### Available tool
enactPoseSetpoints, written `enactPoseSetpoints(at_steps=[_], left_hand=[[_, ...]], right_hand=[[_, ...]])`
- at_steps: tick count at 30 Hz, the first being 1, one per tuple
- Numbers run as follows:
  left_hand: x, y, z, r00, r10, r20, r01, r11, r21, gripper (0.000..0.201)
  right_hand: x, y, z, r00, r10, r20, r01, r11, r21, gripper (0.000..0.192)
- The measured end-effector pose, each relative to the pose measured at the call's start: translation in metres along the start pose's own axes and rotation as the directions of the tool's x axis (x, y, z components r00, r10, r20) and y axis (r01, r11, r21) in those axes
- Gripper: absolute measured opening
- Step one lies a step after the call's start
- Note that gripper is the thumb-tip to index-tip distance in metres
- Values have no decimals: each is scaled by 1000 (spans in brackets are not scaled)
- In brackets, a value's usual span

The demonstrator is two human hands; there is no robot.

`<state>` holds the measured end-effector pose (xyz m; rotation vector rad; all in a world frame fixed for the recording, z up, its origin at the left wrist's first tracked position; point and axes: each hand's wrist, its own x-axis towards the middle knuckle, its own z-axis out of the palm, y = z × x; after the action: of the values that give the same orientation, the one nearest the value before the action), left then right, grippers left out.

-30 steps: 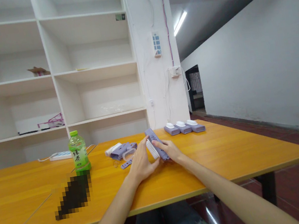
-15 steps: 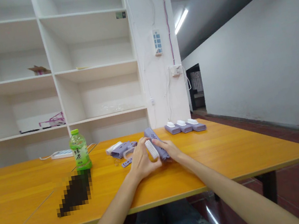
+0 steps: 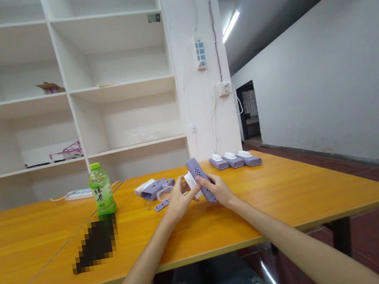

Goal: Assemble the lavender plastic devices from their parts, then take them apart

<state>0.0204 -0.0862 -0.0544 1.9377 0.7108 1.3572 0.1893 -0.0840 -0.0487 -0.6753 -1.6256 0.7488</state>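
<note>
Over the orange table my right hand grips a long purple plastic casing with small holes, tilted up off the surface. My left hand pinches a white ribbed insert against the casing's left side. Just left of my hands lies a small pile of purple and white parts, with a loose purple strip in front of it.
Three finished purple units with white tops stand in a row at the far table edge. A green drink bottle, a white power strip and a blurred dark object are at the left. White shelving stands behind.
Both hands have lifted the casing slightly off the table and tilted it more upright. My left fingers shifted from a flat hold to pinching the white insert.
</note>
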Motion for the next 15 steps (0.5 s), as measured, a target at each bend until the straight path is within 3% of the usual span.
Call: enactPoseSetpoints(at_steps=[6, 15], left_hand=[[0, 3, -5, 996, -85, 32, 89, 979, -184, 53], [3, -12, -9, 991, -126, -47, 112, 965, -237, 48]], right_hand=[[-5, -5, 0, 997, -76, 22, 77, 995, -60, 45], [-4, -3, 4, 991, -114, 75, 123, 985, -124, 44]])
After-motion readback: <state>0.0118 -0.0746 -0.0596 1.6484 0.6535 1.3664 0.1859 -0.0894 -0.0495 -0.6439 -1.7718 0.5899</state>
